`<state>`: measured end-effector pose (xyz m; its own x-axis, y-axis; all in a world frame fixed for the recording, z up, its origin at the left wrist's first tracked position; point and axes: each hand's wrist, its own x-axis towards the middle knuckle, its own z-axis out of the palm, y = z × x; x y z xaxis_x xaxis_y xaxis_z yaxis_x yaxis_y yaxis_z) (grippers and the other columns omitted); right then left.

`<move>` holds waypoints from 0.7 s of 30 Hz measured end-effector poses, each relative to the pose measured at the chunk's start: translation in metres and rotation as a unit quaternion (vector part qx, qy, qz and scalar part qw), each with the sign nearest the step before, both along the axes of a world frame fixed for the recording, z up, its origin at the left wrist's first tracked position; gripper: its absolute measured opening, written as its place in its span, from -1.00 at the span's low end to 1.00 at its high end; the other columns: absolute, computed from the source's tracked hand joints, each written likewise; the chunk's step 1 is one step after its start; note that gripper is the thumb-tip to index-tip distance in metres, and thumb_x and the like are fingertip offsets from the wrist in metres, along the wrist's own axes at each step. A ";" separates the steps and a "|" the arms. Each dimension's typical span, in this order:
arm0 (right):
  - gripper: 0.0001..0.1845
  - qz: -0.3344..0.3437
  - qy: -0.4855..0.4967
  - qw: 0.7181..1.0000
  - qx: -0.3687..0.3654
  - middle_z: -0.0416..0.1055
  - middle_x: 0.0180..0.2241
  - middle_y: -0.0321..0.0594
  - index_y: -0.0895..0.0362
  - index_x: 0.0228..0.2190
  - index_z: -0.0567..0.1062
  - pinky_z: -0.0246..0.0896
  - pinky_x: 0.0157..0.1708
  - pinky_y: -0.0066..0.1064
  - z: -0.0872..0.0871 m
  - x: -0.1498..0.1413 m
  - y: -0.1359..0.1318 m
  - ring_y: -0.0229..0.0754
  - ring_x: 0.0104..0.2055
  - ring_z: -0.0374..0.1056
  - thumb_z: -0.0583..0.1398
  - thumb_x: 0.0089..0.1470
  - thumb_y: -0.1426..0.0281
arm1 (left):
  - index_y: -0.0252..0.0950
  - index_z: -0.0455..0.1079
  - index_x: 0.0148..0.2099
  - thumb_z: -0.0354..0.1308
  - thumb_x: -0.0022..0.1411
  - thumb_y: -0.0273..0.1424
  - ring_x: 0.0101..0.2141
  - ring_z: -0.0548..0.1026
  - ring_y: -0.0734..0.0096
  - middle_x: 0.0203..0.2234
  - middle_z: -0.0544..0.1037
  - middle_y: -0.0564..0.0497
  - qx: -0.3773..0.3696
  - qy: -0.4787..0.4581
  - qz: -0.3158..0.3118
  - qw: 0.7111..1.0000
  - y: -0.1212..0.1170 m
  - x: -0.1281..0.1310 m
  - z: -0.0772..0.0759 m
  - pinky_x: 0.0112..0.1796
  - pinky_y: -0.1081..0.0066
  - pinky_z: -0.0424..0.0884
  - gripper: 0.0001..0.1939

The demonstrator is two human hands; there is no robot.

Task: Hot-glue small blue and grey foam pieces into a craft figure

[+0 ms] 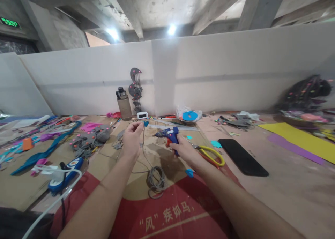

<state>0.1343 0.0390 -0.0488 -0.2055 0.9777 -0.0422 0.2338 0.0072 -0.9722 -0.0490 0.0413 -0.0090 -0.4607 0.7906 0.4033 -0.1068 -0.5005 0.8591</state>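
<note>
My left hand (pixel 131 140) pinches a thin grey cord (pixel 143 146) near its upper end. A small blue heart-shaped piece (pixel 146 123) shows at the fingertips; whether it is stuck to the cord I cannot tell. The cord runs down to a loose coil (pixel 156 180) on the cardboard (pixel 133 192). In my right hand (pixel 185 147) is a blue hot glue gun (pixel 172 131), gripped by its handle. Its nozzle points left, toward the cord and my left hand, with a gap between them. A blue scrap (pixel 189 172) lies just below my right wrist.
Yellow-handled scissors (pixel 213 155) and a black phone (pixel 242 157) lie to the right. A bottle (pixel 124 104) and a small white clock (pixel 142 116) stand at the back. A blue-and-white power strip (pixel 65 176) with cables sits left, near grey pieces with pink dots (pixel 91 139).
</note>
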 end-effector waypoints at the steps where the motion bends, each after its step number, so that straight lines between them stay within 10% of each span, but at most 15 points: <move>1: -0.91 -0.001 -0.054 0.998 0.015 0.26 -0.60 -0.36 0.09 -0.41 0.24 0.16 -0.60 -0.43 -0.002 0.001 0.001 -0.27 -0.61 0.21 0.09 -0.06 0.40 | -0.32 0.43 -0.41 0.26 -0.05 -0.32 -0.51 0.32 0.58 -0.55 0.41 0.09 0.006 0.016 0.006 1.000 -0.001 0.001 0.000 -0.41 0.52 0.23 -0.82; 7: -0.86 -0.104 -0.339 0.901 0.250 0.37 -0.24 0.08 0.19 -0.39 0.36 0.11 -0.09 -0.11 0.005 0.006 -0.008 0.06 -0.12 0.27 0.18 -0.05 0.40 | -0.29 0.44 -0.38 0.18 0.06 -0.35 -0.46 0.37 0.49 -0.48 0.46 0.04 0.061 0.208 0.079 0.973 -0.012 0.006 0.002 -0.39 0.47 0.29 -0.89; 12: -0.84 -0.040 0.027 0.966 0.254 0.35 -0.23 -0.13 0.11 -0.29 0.25 0.21 -0.13 -0.24 0.028 -0.013 -0.026 -0.16 -0.18 0.31 0.06 0.10 0.29 | -0.26 0.44 -0.40 0.17 0.04 -0.45 -0.37 0.42 0.43 -0.39 0.50 0.00 0.129 0.357 0.099 0.920 -0.028 0.015 0.009 -0.32 0.42 0.32 -0.97; 15: -0.75 0.027 0.259 0.952 0.163 0.36 -0.26 -0.25 0.07 -0.28 0.17 0.27 -0.19 -0.33 0.036 -0.029 -0.033 -0.26 -0.23 0.35 0.14 0.03 0.28 | -0.23 0.45 -0.44 0.21 -0.01 -0.49 -0.32 0.44 0.39 -0.38 0.52 -0.02 0.117 0.342 0.073 0.930 -0.034 0.020 0.012 -0.28 0.41 0.33 -0.95; 21: -0.74 0.016 0.282 0.953 0.109 0.22 -0.49 -0.44 0.08 -0.34 0.23 0.16 -0.58 -0.53 0.037 -0.036 -0.029 -0.41 -0.58 0.13 0.19 -0.04 0.26 | -0.24 0.48 -0.44 0.25 -0.08 -0.51 -0.37 0.45 0.39 -0.44 0.52 -0.01 0.041 0.249 0.011 0.968 -0.033 0.027 0.008 -0.28 0.41 0.34 -0.91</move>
